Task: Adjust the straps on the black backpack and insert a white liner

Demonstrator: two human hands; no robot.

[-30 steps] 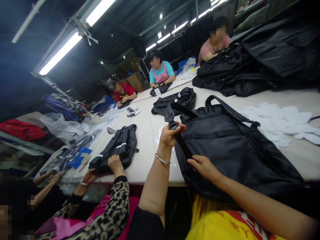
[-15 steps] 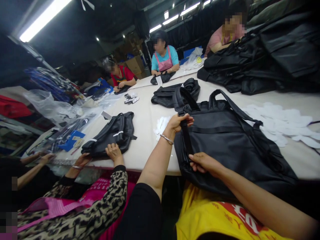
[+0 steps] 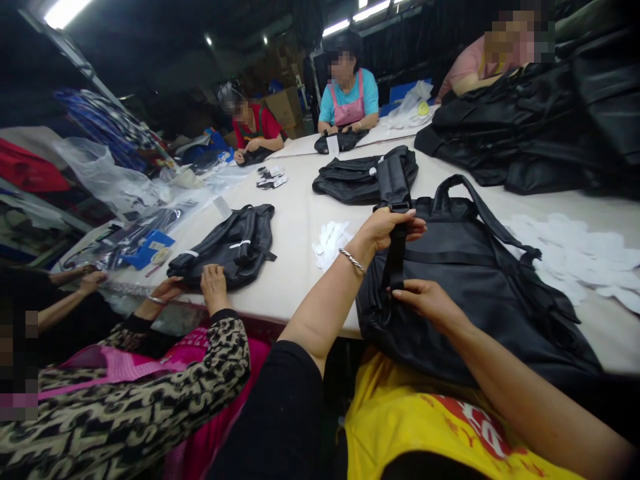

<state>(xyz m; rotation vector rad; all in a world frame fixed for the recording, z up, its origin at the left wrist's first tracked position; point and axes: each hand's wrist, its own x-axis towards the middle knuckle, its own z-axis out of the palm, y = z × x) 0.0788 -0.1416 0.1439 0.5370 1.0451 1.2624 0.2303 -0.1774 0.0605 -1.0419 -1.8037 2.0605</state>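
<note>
A large black backpack (image 3: 460, 273) lies at the table's near edge with its shoulder straps upward. My left hand (image 3: 393, 227), with a twisted silver bangle at the wrist, is closed around one shoulder strap (image 3: 395, 183) by its buckle and holds it raised. Lower down, my right hand (image 3: 423, 300) pinches the webbing (image 3: 397, 257) that hangs from that buckle. The other shoulder strap (image 3: 493, 217) arches loosely over the bag's right side.
White paper pieces (image 3: 333, 240) lie left of the bag, and a wider spread of white pieces (image 3: 575, 257) lies right. Another black bag (image 3: 350, 177) sits beyond. At left, a co-worker's hands touch a black bag (image 3: 225, 250). Black bags (image 3: 530, 127) are heaped at back right.
My left hand has lifted the strap, which now stands more upright, its webbing drawn straight between my hands. My right hand has moved up slightly. The camera view has shifted.
</note>
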